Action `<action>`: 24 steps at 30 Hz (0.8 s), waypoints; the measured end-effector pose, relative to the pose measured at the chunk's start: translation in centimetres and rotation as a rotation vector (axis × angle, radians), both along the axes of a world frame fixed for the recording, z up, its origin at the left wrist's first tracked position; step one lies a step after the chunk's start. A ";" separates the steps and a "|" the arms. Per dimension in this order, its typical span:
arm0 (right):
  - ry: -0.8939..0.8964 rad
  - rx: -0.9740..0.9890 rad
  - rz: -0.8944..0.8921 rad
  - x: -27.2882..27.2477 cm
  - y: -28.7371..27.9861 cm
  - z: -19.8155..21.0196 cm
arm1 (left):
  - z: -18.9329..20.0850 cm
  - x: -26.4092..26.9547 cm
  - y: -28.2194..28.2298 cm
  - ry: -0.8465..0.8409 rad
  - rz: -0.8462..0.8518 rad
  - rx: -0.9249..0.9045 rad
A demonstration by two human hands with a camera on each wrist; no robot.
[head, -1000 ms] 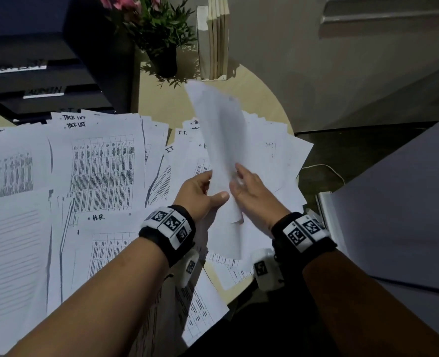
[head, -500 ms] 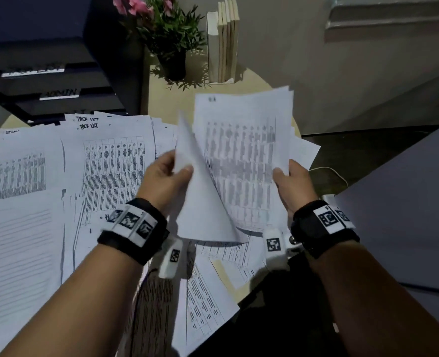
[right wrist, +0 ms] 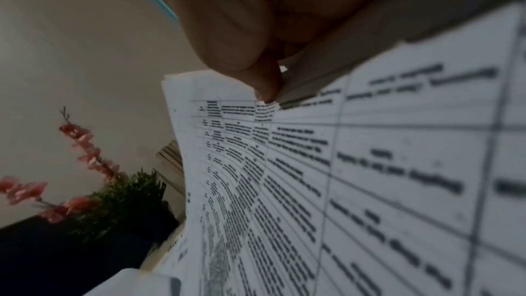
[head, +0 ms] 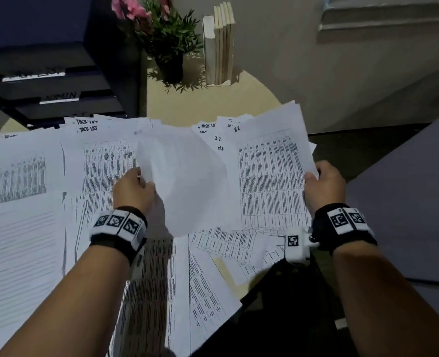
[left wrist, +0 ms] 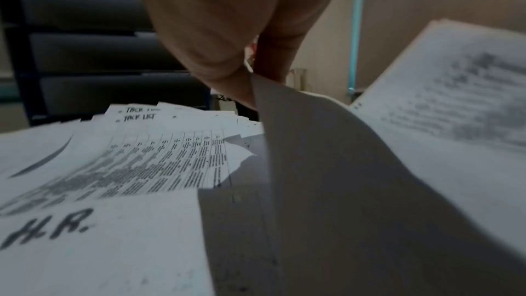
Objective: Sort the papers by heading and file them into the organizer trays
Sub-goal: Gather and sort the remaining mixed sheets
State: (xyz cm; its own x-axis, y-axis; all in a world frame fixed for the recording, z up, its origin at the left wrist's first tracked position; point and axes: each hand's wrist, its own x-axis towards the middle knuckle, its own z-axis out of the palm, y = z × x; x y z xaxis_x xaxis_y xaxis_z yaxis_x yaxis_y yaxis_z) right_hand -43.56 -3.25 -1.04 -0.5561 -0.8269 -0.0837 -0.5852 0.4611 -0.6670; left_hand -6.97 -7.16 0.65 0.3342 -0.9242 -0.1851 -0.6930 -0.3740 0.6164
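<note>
My left hand (head: 133,188) pinches a single white sheet (head: 185,181) by its left edge; the sheet curves, blank side up, over the middle of the table. The left wrist view shows thumb and finger (left wrist: 227,71) nipping that sheet (left wrist: 327,165). My right hand (head: 321,184) grips a small stack of printed table sheets (head: 270,176) by its right edge, held above the table; its thumb (right wrist: 264,84) presses on the stack (right wrist: 341,188). Many papers (head: 46,176) headed "TASK LIST", "H.R." and "I.T." cover the table. The black organizer trays (head: 53,96) stand at the back left.
A potted plant with pink flowers (head: 167,39) and a few upright books (head: 219,45) stand at the back of the round table (head: 213,106). A grey surface (head: 406,197) lies to the right. The table's front edge drops off near my right wrist.
My hands have drawn apart: the left hand carried the single sheet leftward and lower, while the right hand moved right with the printed stack, which now lies flatter.
</note>
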 end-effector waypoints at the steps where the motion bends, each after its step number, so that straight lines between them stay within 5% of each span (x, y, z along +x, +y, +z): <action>1: -0.004 -0.026 -0.008 -0.3 0.0 0.3 | 0.0 0.0 0.3 0.035 0.032 -0.036; 5: -0.087 -0.062 -0.014 -0.2 0.0 1.0 | 3.2 -2.0 0.3 0.510 0.207 -0.208; 8: -0.149 -0.040 0.049 1.6 0.2 0.8 | 5.5 -5.7 0.5 0.671 -0.033 -0.144; 12: -0.209 0.064 0.067 3.4 0.8 -1.9 | 4.5 -11.0 2.1 0.915 -0.320 0.244; 14: -0.237 0.113 0.033 3.5 1.2 -3.1 | 1.8 -11.7 2.3 0.725 -0.356 0.201; 18: -0.278 0.143 0.018 2.9 2.2 -4.6 | -2.8 -9.1 1.9 -0.027 -0.387 0.127; 24: -0.321 0.173 -0.003 2.8 2.4 -4.6 | -5.7 -9.1 3.2 -0.351 -0.440 0.265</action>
State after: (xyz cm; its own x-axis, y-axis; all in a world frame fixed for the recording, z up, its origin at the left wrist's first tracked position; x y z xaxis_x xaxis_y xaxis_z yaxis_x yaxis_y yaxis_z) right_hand -40.76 -0.80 -5.68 -0.4807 -0.7838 -0.3931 -0.3571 0.5845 -0.7286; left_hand -16.08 -4.00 -5.05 0.0154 -0.9268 -0.3752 -0.9614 -0.1168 0.2491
